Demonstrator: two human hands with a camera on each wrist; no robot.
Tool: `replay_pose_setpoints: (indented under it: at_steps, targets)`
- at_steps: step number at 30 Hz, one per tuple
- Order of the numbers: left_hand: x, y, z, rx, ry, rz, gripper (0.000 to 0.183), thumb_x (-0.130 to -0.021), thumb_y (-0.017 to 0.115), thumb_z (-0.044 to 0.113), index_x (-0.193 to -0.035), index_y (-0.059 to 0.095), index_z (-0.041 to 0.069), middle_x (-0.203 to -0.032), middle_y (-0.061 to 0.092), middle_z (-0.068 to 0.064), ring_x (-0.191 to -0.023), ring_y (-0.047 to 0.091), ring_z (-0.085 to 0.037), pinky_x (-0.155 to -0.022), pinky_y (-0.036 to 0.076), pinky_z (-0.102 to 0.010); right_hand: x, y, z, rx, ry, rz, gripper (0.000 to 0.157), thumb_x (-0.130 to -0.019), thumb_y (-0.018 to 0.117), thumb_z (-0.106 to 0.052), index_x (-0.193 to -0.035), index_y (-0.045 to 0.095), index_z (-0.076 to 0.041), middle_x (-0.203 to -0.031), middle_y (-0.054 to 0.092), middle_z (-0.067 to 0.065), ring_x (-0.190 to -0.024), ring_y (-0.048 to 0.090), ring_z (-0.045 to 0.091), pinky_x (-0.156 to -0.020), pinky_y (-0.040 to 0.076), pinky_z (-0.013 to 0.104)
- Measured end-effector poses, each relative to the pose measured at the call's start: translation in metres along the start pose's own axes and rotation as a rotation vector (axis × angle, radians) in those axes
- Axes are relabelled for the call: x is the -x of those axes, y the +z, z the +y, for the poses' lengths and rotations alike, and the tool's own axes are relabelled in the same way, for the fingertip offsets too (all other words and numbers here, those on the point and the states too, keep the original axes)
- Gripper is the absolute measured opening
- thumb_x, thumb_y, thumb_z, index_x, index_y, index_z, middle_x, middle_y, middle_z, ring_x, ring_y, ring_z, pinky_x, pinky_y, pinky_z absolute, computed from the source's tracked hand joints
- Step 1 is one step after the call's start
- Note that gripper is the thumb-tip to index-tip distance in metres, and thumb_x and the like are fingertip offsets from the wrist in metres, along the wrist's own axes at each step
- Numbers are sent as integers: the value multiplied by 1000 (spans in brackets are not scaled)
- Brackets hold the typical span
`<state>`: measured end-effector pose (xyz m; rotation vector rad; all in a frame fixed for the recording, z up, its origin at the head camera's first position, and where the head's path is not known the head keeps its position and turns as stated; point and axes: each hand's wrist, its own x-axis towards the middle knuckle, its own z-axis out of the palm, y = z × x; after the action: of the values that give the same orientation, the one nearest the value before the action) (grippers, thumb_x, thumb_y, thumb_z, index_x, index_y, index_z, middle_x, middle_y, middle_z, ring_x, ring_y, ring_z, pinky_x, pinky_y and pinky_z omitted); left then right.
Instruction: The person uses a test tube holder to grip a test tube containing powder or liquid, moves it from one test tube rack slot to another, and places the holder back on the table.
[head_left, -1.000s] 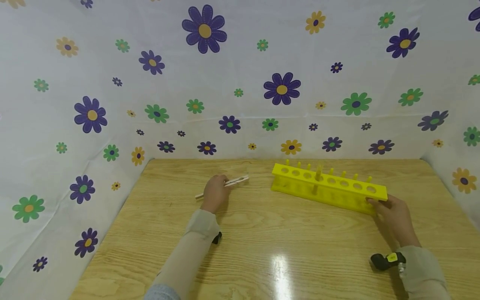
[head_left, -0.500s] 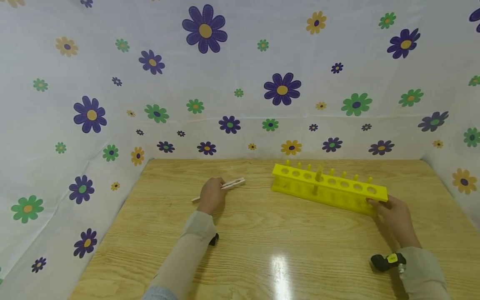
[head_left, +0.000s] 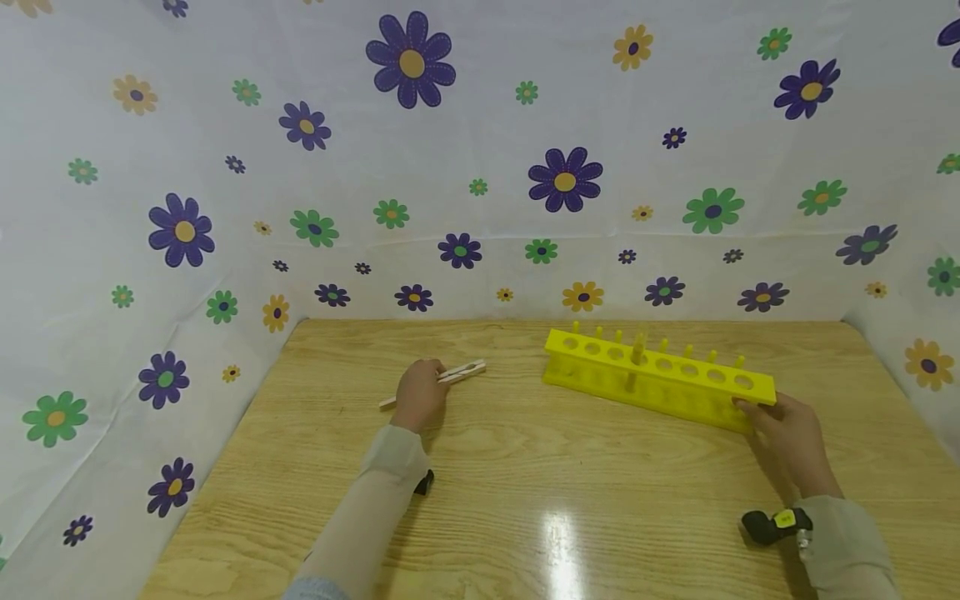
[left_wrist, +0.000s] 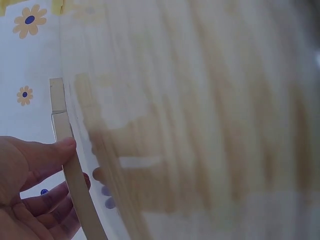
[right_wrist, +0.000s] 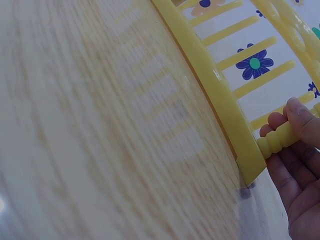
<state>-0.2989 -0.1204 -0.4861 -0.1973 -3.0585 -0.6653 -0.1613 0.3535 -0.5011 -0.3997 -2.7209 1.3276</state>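
My left hand [head_left: 420,396] grips a pale wooden test tube holder [head_left: 462,372] at mid-length, low over the left part of the table. In the left wrist view the thumb lies along the holder's side [left_wrist: 75,185], with the fingers behind it. A long yellow test tube rack [head_left: 675,379] stands on the right, with a row of round holes and upright pegs. One see-through test tube [head_left: 639,346] is upright in a middle hole. At the rack's right end my right hand [head_left: 793,437] pinches a ridged yellow post [right_wrist: 282,137] between thumb and fingers.
The wood-grain table [head_left: 517,500] is glossy, with a bright reflection near its front. A white cloth with printed flowers [head_left: 480,125] hangs behind it and along both sides. Black wrist cameras [head_left: 765,525] sit on the arms.
The left hand has shifted slightly left and toward the person with the test tube holder. The right hand and the rack have stayed in place.
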Motion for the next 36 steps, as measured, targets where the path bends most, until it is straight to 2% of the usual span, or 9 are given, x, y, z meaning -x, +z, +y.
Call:
replay_pose_setpoints:
  at_steps: [12,23,31,36]
  targets:
    - [5,-4,-2,-14,17,13,20,-86,67,11,-103,68,-1,-99,68,-16,-90,64,-30,-78,52,-41,1,0,-1,16,-12,11,59,-97,46,-43,-130,50,6,-135,49,27,-121,47,43,-94,44,52]
    - [3,-2,-5,-16,23,23,19,-86,67,11,-101,68,0,-97,68,-15,-87,64,-28,-75,53,-40,0,2,2,5,-11,10,60,-97,46,-43,-132,49,5,-136,48,27,-122,46,43,-95,42,55]
    - [5,-3,-5,-15,37,35,17,-86,67,10,-98,68,-1,-93,68,-15,-84,64,-28,-72,53,-40,0,2,3,12,-7,9,59,-97,46,-44,-132,50,3,-137,48,25,-123,47,42,-93,46,48]
    - [5,-3,-6,-25,39,42,15,-85,68,10,-96,69,-1,-91,68,-15,-82,63,-28,-71,52,-40,1,3,3,0,-2,6,59,-97,46,-43,-132,49,4,-137,47,25,-124,46,42,-95,43,52]
